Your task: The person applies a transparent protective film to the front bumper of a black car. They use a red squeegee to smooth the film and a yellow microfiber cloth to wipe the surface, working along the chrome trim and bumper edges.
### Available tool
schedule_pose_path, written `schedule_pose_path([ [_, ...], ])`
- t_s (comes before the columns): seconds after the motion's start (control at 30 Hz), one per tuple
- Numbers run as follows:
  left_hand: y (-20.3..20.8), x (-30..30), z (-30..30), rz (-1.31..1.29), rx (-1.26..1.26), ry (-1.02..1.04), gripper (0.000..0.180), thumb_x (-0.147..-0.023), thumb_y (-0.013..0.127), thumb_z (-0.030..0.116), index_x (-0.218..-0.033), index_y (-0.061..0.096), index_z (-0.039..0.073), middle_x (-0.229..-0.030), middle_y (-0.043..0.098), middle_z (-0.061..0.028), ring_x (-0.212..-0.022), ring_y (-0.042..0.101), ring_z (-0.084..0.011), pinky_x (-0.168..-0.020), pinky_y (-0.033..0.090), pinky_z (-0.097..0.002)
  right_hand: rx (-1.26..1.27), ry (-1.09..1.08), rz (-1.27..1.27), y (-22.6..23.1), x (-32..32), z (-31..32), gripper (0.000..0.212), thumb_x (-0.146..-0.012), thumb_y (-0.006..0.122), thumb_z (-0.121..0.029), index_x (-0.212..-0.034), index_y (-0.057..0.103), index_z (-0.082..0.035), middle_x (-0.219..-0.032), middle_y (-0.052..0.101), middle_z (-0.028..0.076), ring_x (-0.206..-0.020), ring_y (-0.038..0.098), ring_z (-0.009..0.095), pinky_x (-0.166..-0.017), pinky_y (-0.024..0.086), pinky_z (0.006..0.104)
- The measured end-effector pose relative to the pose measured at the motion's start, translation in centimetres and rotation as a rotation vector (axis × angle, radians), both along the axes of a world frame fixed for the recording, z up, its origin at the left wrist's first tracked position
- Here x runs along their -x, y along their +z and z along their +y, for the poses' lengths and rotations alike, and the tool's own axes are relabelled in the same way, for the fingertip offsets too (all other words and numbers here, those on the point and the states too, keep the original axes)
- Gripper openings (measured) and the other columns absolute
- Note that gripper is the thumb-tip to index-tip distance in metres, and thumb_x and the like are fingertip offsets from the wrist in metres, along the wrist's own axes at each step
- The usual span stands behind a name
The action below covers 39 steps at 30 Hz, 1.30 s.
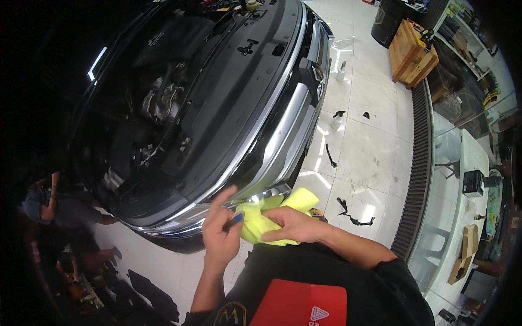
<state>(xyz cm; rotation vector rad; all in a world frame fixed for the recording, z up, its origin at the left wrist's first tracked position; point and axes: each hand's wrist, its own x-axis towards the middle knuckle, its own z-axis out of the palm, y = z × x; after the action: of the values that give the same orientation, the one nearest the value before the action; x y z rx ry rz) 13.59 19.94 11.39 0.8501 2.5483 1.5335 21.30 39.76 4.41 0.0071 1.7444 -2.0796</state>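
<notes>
A bright yellow cloth (pixel 255 224) is bunched up in my right hand (pixel 298 225), whose thumb and fingers press into its folds. Against the cloth's left side is my left hand (pixel 220 231), with its index finger raised and the thumb and other fingers pinched around a small blue piece (pixel 237 217). The exact kind of that piece is too small to make out. Both hands are just in front of the car's front corner, by the headlight (pixel 185 220) and the front grille (pixel 283 144). The car's engine bay (pixel 168 103) lies exposed beyond them.
Spray bottles (pixel 337 120) stand on the white tiled floor (pixel 359 152), with black strips (pixel 330 156) scattered nearby. A floor grate (pixel 417 157) runs along the right, beside a white table (pixel 470 155). A wooden crate (pixel 410 54) stands farther back. Another person (pixel 70 204) is at the left.
</notes>
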Motion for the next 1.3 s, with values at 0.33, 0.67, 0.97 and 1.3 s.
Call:
schedule_pose_path([
  [0.33,-3.5,-2.4,7.9,-0.929,-0.325,-0.155,0.063,-0.094,0.073,0.009,-0.146,0.039,0.002,-0.096,0.067,-0.0089,-0.085,0.063,-0.0107,-0.078,0.051,-0.0268,-0.693,-0.046,0.88,4.9,2.7,12.7,0.031,-0.067,0.068,0.005,-0.093,0.06,-0.008,-0.103,0.061,0.007,-0.105,0.058,0.031,-0.092,0.042,0.0398],
  [0.67,-4.0,0.8,13.8,0.07,0.162,0.124,0.022,-0.076,0.07,-0.002,-0.096,0.075,0.007,-0.085,0.07,-0.0104,-0.071,0.071,-0.0267,-0.064,0.055,-0.0352,-0.549,-0.547,0.816,-0.1,4.1,14.9,0.022,-0.081,0.061,0.006,-0.102,0.06,-0.002,-0.095,0.063,0.014,-0.087,0.063,0.028,-0.079,0.052,0.0334],
  [0.97,-5.9,7.1,22.0,-0.031,0.2,0.081,0.018,-0.092,0.066,0.017,-0.099,0.059,0.003,-0.088,0.067,-0.0251,-0.08,0.064,-0.049,-0.064,0.049,-0.0502,-0.058,-0.879,0.313,-10.6,19.2,13.4,0.014,-0.081,0.071,-0.013,-0.085,0.067,-0.001,-0.076,0.067,0.002,-0.074,0.061,0.012,-0.067,0.05,0.0307],
  [1.3,-8.2,12.0,23.9,-0.087,0.215,0.224,0.028,-0.099,0.057,0.031,-0.098,0.059,0.003,-0.094,0.07,-0.0228,-0.091,0.065,-0.0485,-0.078,0.049,-0.0572,-0.237,-1.023,0.022,-9.9,25.7,17.1,0.039,-0.085,0.07,-0.027,-0.061,0.064,0.003,-0.06,0.059,0.004,-0.059,0.051,0.013,-0.054,0.041,0.0377],
])
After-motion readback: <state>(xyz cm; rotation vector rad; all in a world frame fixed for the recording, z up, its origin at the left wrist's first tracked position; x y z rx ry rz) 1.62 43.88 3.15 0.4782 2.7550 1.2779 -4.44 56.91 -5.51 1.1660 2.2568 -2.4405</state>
